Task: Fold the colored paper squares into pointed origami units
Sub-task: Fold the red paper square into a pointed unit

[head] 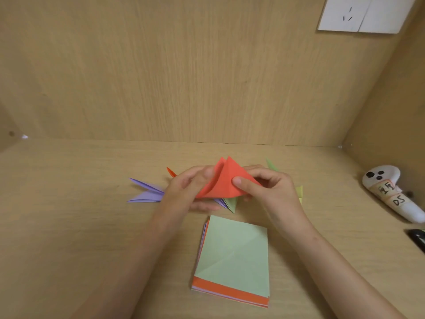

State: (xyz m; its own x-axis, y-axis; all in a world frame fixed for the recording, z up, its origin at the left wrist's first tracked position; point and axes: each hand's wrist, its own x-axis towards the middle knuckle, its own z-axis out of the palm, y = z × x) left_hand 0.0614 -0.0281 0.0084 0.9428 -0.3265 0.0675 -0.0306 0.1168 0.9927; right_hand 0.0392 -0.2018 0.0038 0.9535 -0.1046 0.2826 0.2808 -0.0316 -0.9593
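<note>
– Both hands on it, or just one?
– Both lol. The folded red-orange paper triangle (226, 180) is held up between them, just past the far edge of the stack of colored paper squares (232, 254). Left hand (190, 188) grips its left flap and right hand (269, 187) pinches the near-right corner. Tips point far, and the bottom fold runs left to right.

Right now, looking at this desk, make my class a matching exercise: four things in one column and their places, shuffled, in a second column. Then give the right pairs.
Things
1. orange paper
2. purple pointed units
3. stack of paper squares
4. white controller

Places
A. at the far right of the desk
B. held up between the left hand and right hand
C. lying to the left of the hands
D. lying nearer the camera than the hands

Pairs: 1-B, 2-C, 3-D, 4-A
</note>
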